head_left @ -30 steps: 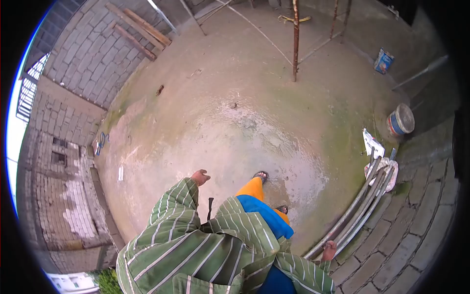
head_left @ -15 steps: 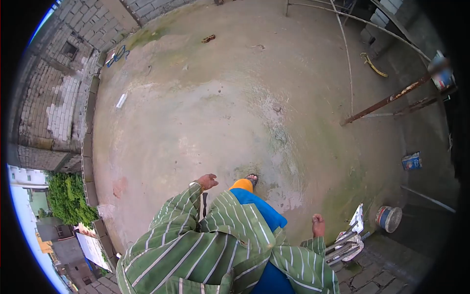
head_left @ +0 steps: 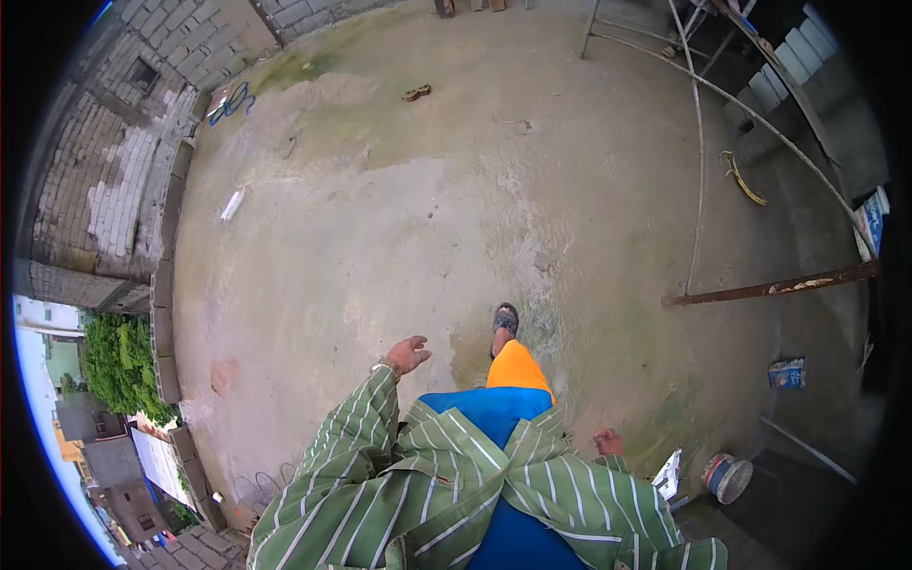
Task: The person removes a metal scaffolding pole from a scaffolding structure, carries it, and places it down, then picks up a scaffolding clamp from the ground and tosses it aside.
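Both hands are empty, the left hand point(head_left: 408, 354) loose with fingers apart over bare concrete floor point(head_left: 380, 218), the right hand point(head_left: 607, 442) curled near the bucket point(head_left: 727, 477); nothing is picked up yet, one sandal point(head_left: 504, 321) stepping forward.

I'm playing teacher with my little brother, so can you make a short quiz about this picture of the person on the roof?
1. True or false: the left hand holds a bucket.
2. What lies nearest the right hand: A) the white paper, B) the blue cord, C) the rusty pole?
3. Fill in: the person's forward foot wears a ____.

Key
1. False: the left hand is empty with fingers spread; the bucket lies on its side on the floor.
2. A.
3. Sandal.
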A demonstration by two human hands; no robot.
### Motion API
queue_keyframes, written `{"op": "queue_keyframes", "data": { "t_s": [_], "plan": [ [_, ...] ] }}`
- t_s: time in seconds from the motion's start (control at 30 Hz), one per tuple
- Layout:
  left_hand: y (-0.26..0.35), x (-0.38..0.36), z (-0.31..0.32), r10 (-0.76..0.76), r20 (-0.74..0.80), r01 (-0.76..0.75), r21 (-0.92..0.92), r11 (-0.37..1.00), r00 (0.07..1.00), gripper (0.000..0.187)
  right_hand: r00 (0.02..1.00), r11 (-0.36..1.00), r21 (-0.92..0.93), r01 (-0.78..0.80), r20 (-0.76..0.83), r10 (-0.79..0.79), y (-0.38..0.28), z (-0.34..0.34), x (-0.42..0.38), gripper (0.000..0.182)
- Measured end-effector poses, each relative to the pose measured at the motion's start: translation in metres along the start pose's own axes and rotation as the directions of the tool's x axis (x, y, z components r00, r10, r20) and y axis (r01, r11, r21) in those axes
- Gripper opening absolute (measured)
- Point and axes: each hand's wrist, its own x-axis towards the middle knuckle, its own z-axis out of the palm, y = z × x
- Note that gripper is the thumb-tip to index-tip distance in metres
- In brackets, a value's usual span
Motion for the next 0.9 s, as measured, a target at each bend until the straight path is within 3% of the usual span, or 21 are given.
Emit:
{"op": "queue_keyframes", "data": {
  "t_s": [0.03, 0.1, 0.13, 0.17, 0.23, 0.3, 0.33, 0.37, 0.43, 0.53, 0.6, 0.73, 0.8, 0.9],
  "plan": [
    [-0.018, 0.001, -0.003, -0.028, -0.065, 0.026, -0.026, 0.999, 0.997, 0.059, 1.000, 0.999, -0.036, -0.025, -0.008, 0.025, -0.015, -0.004, 0.027, 0.003],
    [-0.053, -0.003, -0.015, -0.238, -0.014, 0.236, -0.100, 0.967, 0.971, 0.062, 0.996, 0.993, -0.079, -0.084, -0.026, 0.083, -0.035, 0.005, 0.075, 0.004],
    [-0.056, -0.017, -0.029, -0.301, 0.009, 0.301, -0.039, 0.953, 0.954, 0.063, 1.000, 0.990, -0.141, -0.025, -0.006, 0.025, -0.056, 0.007, 0.087, 0.004],
    [-0.060, -0.026, -0.037, -0.404, -0.002, 0.401, -0.125, 0.908, 0.915, 0.061, 0.999, 0.977, -0.207, 0.052, 0.020, -0.049, -0.098, 0.006, 0.117, 0.005],
    [-0.048, -0.041, -0.054, -0.468, -0.080, 0.442, -0.225, 0.869, 0.880, 0.059, 0.987, 0.939, -0.306, 0.158, 0.049, -0.150, -0.172, 0.003, 0.181, 0.008],
    [-0.037, -0.041, -0.069, -0.438, -0.177, 0.350, -0.378, 0.857, 0.881, 0.058, 0.958, 0.877, -0.387, 0.286, 0.136, -0.252, -0.224, 0.006, 0.267, 0.014],
    [-0.031, -0.036, -0.070, -0.424, -0.227, 0.290, -0.454, 0.843, 0.877, 0.058, 0.957, 0.887, -0.360, 0.289, 0.083, -0.278, -0.307, -0.001, 0.260, 0.016],
    [-0.028, -0.025, -0.066, -0.430, -0.232, 0.277, -0.489, 0.827, 0.873, 0.058, 0.895, 0.830, -0.335, 0.447, 0.150, -0.421, -0.386, -0.010, 0.253, 0.018],
    [-0.030, -0.008, -0.064, -0.450, -0.242, 0.262, -0.548, 0.794, 0.860, 0.058, 0.868, 0.783, -0.377, 0.495, 0.176, -0.464, -0.482, -0.002, 0.276, 0.020],
    [-0.015, 0.022, -0.069, -0.448, -0.235, 0.269, -0.537, 0.799, 0.862, 0.057, 0.739, 0.651, -0.353, 0.672, 0.263, -0.620, -0.581, 0.027, 0.307, 0.022],
    [-0.008, 0.049, -0.076, -0.453, -0.224, 0.243, -0.602, 0.761, 0.863, 0.058, 0.745, 0.666, -0.333, 0.667, 0.285, -0.604, -0.643, 0.050, 0.298, 0.022],
    [-0.018, 0.101, -0.126, -0.490, -0.169, 0.322, -0.567, 0.758, 0.856, 0.059, 0.744, 0.706, -0.268, 0.656, 0.384, -0.546, -0.693, 0.098, 0.311, 0.025],
    [-0.015, 0.134, -0.151, -0.498, -0.125, 0.363, -0.539, 0.760, 0.858, 0.059, 0.773, 0.719, -0.292, 0.631, 0.313, -0.552, -0.687, 0.108, 0.312, 0.027],
    [0.033, 0.170, -0.222, -0.359, -0.182, 0.259, -0.415, 0.872, 0.915, 0.058, 0.786, 0.713, -0.331, 0.618, 0.240, -0.570, -0.684, 0.104, 0.327, 0.032]
  ]
}}
